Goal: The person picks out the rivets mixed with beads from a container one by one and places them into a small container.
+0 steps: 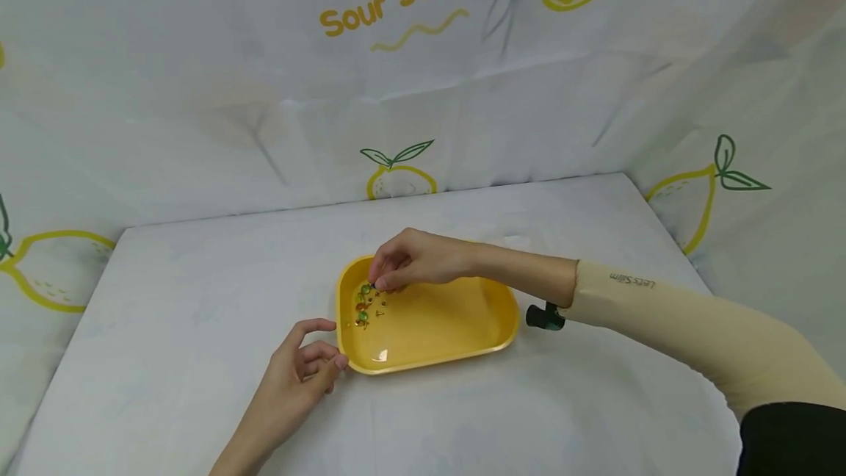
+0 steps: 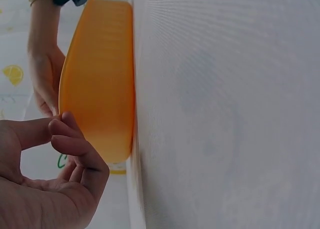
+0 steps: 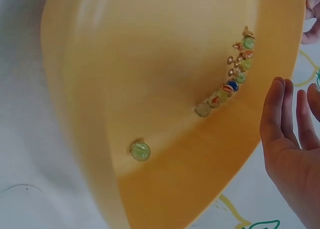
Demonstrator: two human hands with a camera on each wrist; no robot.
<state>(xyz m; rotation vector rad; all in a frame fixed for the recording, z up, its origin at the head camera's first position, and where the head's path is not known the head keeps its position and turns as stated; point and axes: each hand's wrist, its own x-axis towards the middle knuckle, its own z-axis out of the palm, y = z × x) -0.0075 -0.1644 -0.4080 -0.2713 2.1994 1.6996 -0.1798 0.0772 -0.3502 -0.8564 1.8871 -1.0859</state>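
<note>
In the head view, the left hand (image 1: 300,373) is at the near left corner of a yellow plastic tray (image 1: 436,329). Its thumb and curled fingers hold the rim, which the left wrist view shows closer. The right hand (image 1: 423,263) reaches into the tray from the right, fingertips just over small studs (image 1: 363,307) with round coloured heads. Nothing shows between those fingertips. The right wrist view has the studs in a curved row, a blue-headed stud (image 3: 232,85) among them, beside small gold pieces (image 3: 231,60). Apart from the row lies a green-headed stud (image 3: 140,151).
A white-covered table (image 1: 198,358) bears the tray. Behind it hangs a white cloth (image 1: 264,94) with lemon drawings and lettering. A small dark camera (image 1: 545,316) sits under the right wrist, beside the tray's right end.
</note>
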